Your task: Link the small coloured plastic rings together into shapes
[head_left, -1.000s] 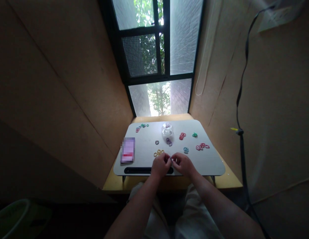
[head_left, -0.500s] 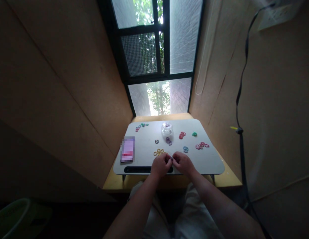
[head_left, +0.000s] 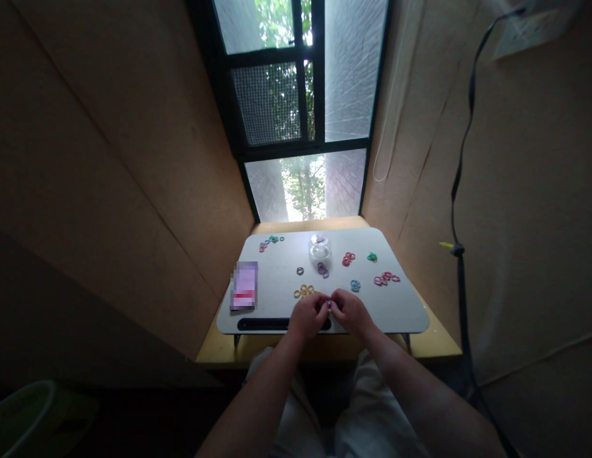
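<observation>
Near the front edge of the white lap table (head_left: 271, 305), my left hand (head_left: 308, 313) and my right hand (head_left: 351, 312) meet fingertip to fingertip. Both are closed in a pinch on a small purple hair tie (head_left: 329, 305), mostly covered by the fingers. Just beyond my left hand lie several yellow hair ties (head_left: 304, 291). Blue hair ties (head_left: 355, 285) rest past my right hand. Farther back are purple hair ties (head_left: 323, 270) in front of a clear plastic jar (head_left: 320, 250), with a dark grey hair tie (head_left: 300, 271) to their left.
Red hair ties (head_left: 348, 259), pink ones (head_left: 386, 278) and green ones (head_left: 372, 256) lie on the right. A mixed group (head_left: 271, 242) sits back left, behind a phone (head_left: 245, 285) with a blurred screen. Walls flank the table; a black cable (head_left: 460, 191) hangs at right.
Both hands stay together at the same spot while the fingers shift slightly on the small purple hair tie. Everything else on the table lies as before; the view moved a little.
</observation>
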A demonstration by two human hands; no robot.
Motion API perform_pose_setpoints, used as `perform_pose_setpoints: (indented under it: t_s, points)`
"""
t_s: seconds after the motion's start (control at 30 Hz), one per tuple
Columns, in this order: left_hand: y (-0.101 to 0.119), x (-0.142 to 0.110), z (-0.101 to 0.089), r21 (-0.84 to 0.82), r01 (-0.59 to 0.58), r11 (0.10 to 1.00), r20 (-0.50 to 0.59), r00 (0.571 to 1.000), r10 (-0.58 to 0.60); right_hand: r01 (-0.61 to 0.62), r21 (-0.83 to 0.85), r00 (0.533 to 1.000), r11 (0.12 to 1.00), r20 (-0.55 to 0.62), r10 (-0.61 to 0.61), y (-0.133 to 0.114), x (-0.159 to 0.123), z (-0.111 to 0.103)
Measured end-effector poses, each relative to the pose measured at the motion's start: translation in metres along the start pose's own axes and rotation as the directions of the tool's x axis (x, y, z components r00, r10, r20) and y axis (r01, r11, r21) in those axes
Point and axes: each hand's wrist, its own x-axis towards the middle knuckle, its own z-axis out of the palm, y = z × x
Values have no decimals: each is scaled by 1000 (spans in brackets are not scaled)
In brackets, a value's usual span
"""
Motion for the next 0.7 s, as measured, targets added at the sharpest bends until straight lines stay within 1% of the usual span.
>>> perform_pose_setpoints:
  t_s: [0.13,0.3,0.53,0.7]
  points:
    - [-1,0,-1,-4,-17,1000,13,1000,17,-22,8,1000,1000,-17,22,-1,0,-1]
    - [-3,1,1,-16,-1,1000,19,1000,2,-29,7,1000,1000,-8,29,-2,1,-2]
    - [-3,1,2,19,32,999,-17,999,-31,15,11,999,1000,38,-16,-3,0,-5]
    - [-2,2,1,30,63,998,-22,998,-62,65,33,995,997,71,-68,-1,3,-5]
